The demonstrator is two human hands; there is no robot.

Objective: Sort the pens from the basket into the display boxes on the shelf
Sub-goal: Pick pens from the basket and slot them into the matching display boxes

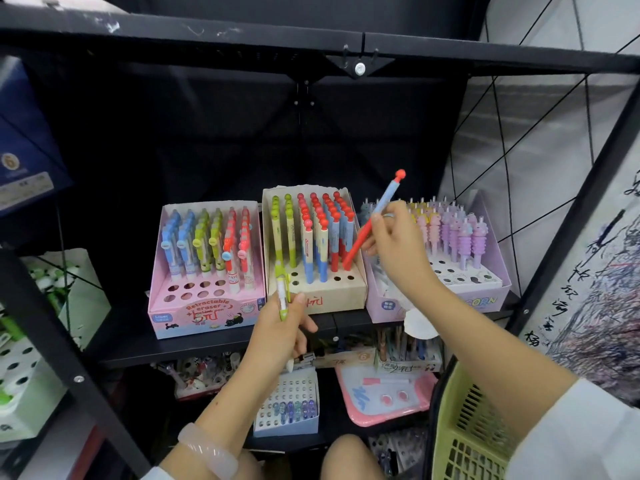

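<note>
Red-and-blue pen (372, 221) tilted, tip at beige middle display box (329, 299); green pen (282, 292) upright near its left front.

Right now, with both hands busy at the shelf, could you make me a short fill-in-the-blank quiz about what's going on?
1. The right hand holds a red and blue pen with its tip lowered toward the ____ of the three display boxes.
2. The left hand holds a pen whose colour is ____ and white.
3. The pink display box stands farthest ____ on the shelf.
4. The plastic basket at the lower right is ____ in colour.

Missing words: middle; green; left; yellow-green
</note>
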